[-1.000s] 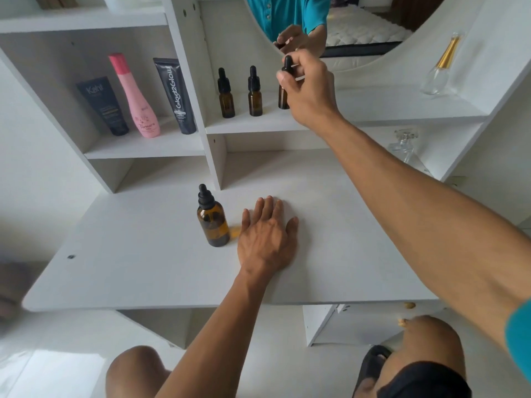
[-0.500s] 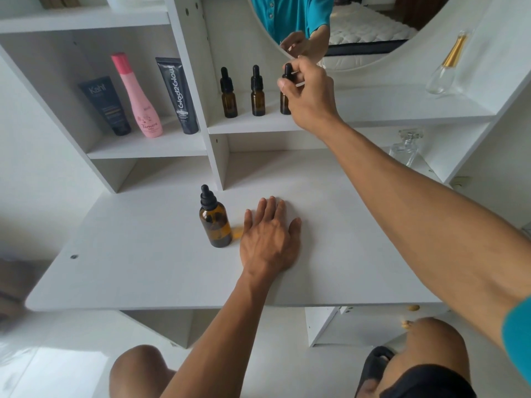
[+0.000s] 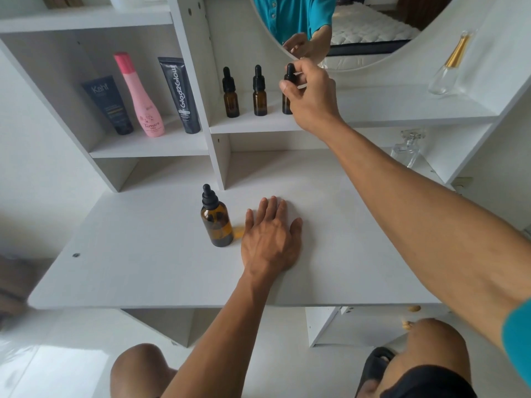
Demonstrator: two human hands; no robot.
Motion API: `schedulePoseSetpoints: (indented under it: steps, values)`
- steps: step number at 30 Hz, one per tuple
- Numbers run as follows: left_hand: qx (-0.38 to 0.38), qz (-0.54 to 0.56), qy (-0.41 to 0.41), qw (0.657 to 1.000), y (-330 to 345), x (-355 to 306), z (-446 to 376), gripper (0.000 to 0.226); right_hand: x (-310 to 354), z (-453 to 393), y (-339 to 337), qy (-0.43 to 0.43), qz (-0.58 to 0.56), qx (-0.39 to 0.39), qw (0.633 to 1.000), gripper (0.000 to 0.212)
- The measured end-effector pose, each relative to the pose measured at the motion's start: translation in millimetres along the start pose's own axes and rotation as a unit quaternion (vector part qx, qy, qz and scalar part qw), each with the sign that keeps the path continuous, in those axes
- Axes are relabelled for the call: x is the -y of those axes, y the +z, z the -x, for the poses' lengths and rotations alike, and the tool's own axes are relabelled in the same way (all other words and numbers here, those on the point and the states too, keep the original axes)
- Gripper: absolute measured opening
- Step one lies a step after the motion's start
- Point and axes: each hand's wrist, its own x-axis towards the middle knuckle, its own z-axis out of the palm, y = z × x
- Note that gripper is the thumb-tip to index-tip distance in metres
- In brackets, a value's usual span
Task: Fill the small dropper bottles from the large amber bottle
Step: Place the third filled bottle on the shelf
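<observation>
Your right hand (image 3: 311, 94) is at the shelf, fingers curled around the black dropper cap of the rightmost small dropper bottle (image 3: 288, 91); the bottle base sits on the shelf (image 3: 373, 116). Whether the grip is fully closed, can't tell. Your left hand (image 3: 270, 238) lies flat and relaxed on the table (image 3: 143, 254), holding nothing.

The large amber bottle (image 3: 216, 219) stands capped just left of your left hand.

Step in hand looks like fetching 1 bottle: pinch low on the cap collar, lift straight up, then bring it toward your left hand.

Watch: 2 more small dropper bottles (image 3: 230, 93) (image 3: 260, 91) stand close left of your right hand, easy to knock. A clear glass perfume bottle (image 3: 448, 70) sits well to the right of it.
</observation>
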Motion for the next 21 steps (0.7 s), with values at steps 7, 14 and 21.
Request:
schedulePoseSetpoints:
  steps: [7, 14, 21]
  values:
    - [0.001, 0.001, 0.003, 1.000, -0.2, 0.1, 0.1, 0.065, 0.1, 15.2, -9.2, 0.031, -0.030, -0.006, 0.999, 0.057]
    - [-0.012, 0.025, 0.015, 0.999, -5.1, -0.8, 5.4, 0.059, 3.8, 87.2, -36.0, -0.010, -0.070, -0.036, 0.997, 0.042]
    - [-0.063, 0.081, 0.058, 0.993, -5.4, 7.3, 26.5, 0.023, -3.7, 161.3, -33.1, 0.039, -0.093, 0.031, 0.994, 0.022]
